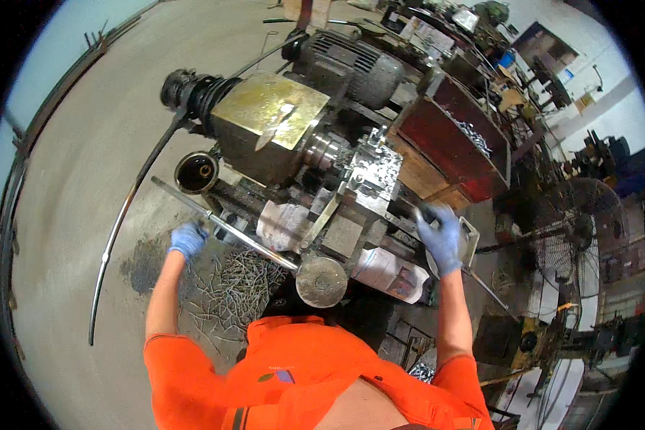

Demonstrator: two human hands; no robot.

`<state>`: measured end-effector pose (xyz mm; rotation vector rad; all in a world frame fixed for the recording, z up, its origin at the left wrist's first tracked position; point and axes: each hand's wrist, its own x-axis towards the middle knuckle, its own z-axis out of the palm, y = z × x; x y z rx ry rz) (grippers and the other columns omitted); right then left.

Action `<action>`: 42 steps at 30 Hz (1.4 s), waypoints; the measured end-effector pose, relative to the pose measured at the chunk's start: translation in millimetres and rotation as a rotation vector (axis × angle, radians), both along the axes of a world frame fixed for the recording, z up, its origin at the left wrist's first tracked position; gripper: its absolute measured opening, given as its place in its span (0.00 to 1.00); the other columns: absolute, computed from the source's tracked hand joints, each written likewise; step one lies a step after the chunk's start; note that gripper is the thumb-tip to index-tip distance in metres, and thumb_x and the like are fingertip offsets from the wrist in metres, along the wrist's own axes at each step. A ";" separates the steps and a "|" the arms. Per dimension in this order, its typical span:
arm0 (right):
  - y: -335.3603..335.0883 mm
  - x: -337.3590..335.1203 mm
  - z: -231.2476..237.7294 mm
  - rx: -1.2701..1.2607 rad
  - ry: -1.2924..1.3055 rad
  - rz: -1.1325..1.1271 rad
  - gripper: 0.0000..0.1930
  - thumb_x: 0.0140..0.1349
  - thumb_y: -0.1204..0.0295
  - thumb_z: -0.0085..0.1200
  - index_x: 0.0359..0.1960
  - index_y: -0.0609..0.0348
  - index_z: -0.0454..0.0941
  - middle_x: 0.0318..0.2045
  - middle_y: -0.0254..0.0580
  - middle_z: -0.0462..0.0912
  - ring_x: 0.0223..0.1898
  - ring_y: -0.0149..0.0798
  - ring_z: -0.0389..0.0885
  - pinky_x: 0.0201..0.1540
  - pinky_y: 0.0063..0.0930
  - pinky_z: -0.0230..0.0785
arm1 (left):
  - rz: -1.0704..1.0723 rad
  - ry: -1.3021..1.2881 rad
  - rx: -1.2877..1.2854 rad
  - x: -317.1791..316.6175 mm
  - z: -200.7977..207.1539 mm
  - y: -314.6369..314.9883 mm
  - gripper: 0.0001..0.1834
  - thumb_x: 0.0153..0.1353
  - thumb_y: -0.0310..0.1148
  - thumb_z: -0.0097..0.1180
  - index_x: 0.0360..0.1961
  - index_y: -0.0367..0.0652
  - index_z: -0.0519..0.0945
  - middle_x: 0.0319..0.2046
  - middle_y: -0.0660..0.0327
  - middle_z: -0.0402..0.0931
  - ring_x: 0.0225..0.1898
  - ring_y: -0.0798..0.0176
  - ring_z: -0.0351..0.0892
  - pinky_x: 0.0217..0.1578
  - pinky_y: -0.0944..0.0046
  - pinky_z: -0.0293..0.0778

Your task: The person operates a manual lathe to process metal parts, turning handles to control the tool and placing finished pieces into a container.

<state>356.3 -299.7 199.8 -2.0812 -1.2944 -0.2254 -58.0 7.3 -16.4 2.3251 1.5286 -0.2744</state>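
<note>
My left hand (188,241), in a blue glove, is left of a long metal lever (226,228) and apart from it. Its fingers curl inward; anything inside them is hidden. My right hand (441,240), also gloved in blue, is beside the right end of a small metalworking machine, thumb and fingers apart around a dark gap. Between my hands are the machine's bright, chip-strewn metal block (374,172), its round spindle (326,150) and a round metal disc (321,281) at the lever's near end.
A heap of thin metal pieces (240,283) lies on the floor below the lever. Behind the machine are an electric motor (355,64) and a red-sided bin (451,136) with small shiny parts. A round cup (196,172) is at the left; a fan (570,229) stands right.
</note>
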 end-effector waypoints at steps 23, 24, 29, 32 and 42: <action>180.9 -50.2 -11.7 -0.545 -0.327 0.185 0.27 0.52 0.43 0.47 0.19 0.55 0.82 0.21 0.47 0.80 0.32 0.50 0.77 0.53 0.47 0.56 | 0.668 -0.044 0.511 -165.4 98.4 21.5 0.35 0.62 0.61 0.25 0.31 0.48 0.81 0.27 0.47 0.78 0.32 0.45 0.77 0.35 0.49 0.71; 182.4 -50.9 -10.5 -0.578 -0.313 0.216 0.27 0.52 0.43 0.46 0.20 0.56 0.82 0.21 0.48 0.80 0.32 0.50 0.78 0.51 0.46 0.58 | 0.672 -0.015 0.535 -176.7 92.7 32.8 0.35 0.62 0.61 0.25 0.30 0.47 0.81 0.28 0.47 0.78 0.33 0.45 0.77 0.36 0.48 0.70; 183.0 -50.4 -8.3 -0.644 -0.224 0.252 0.31 0.51 0.41 0.44 0.25 0.62 0.81 0.23 0.52 0.80 0.32 0.50 0.79 0.43 0.40 0.65 | 0.676 0.031 0.590 -163.3 97.6 25.6 0.39 0.61 0.62 0.25 0.28 0.40 0.81 0.30 0.44 0.77 0.36 0.42 0.77 0.39 0.48 0.70; 180.9 -49.4 -10.1 -0.651 -0.288 0.245 0.31 0.52 0.41 0.43 0.24 0.61 0.81 0.25 0.51 0.80 0.32 0.50 0.78 0.44 0.40 0.64 | 0.742 -0.061 0.435 -141.1 98.6 -15.3 0.39 0.61 0.62 0.26 0.29 0.39 0.81 0.30 0.44 0.77 0.36 0.41 0.77 0.39 0.48 0.69; 175.4 -41.8 -17.6 -0.493 -0.234 0.352 0.29 0.53 0.43 0.42 0.26 0.58 0.81 0.24 0.51 0.80 0.29 0.50 0.78 0.47 0.43 0.59 | 0.739 -0.206 0.381 -76.6 115.3 -95.8 0.37 0.60 0.62 0.31 0.30 0.38 0.80 0.29 0.44 0.77 0.32 0.42 0.76 0.33 0.46 0.68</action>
